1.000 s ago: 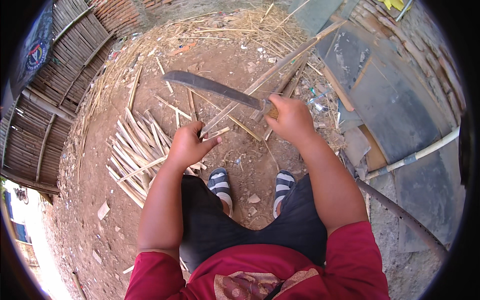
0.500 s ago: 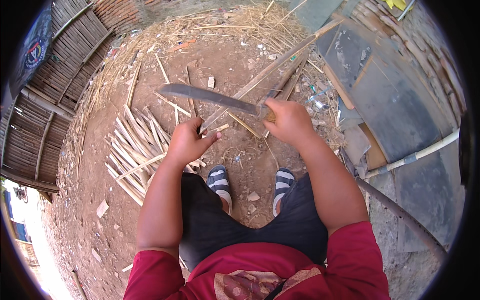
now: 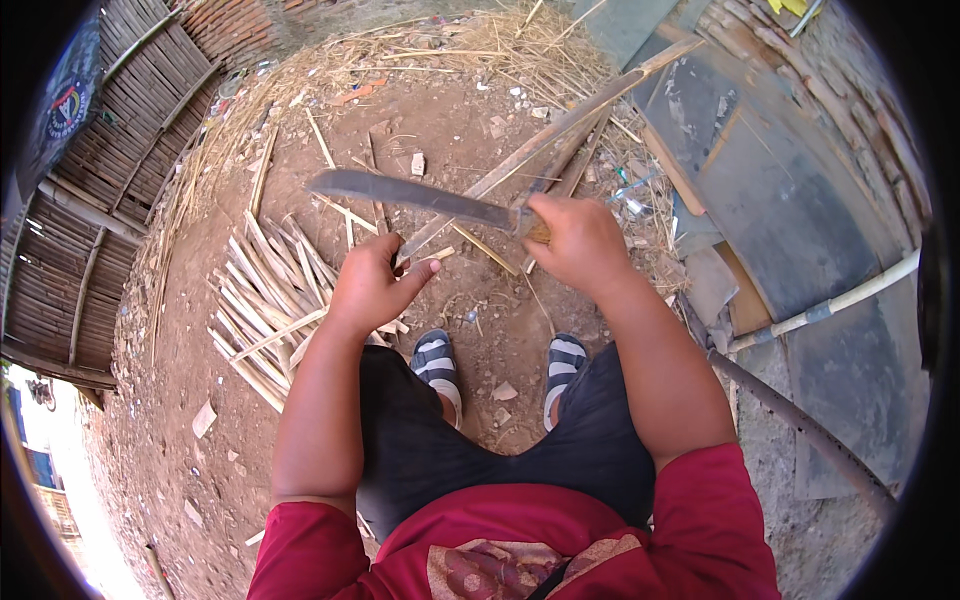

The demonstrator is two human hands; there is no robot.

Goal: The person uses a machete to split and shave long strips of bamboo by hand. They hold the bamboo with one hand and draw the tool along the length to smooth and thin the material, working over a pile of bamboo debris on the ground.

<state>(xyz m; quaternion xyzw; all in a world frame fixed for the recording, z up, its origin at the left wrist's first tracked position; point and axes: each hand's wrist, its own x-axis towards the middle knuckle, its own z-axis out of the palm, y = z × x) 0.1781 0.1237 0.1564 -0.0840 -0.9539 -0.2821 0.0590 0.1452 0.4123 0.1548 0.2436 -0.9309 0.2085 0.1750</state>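
Machete [image 3: 415, 193] has shifted nearer the left hand [image 3: 368, 284].

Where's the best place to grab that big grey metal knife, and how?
Probably by its brown, wooden-looking handle, coming from the person's right: the long, curved grey metal blade points left, away from that side. The bare right hand grips there.

Dry straw [image 3: 545, 55] is littering the far edge of the dirt ground [image 3: 460, 140], a bamboo-slat panel [image 3: 148, 115] is lining its left edge, and dark sheets [image 3: 800, 225] are flanking its right.
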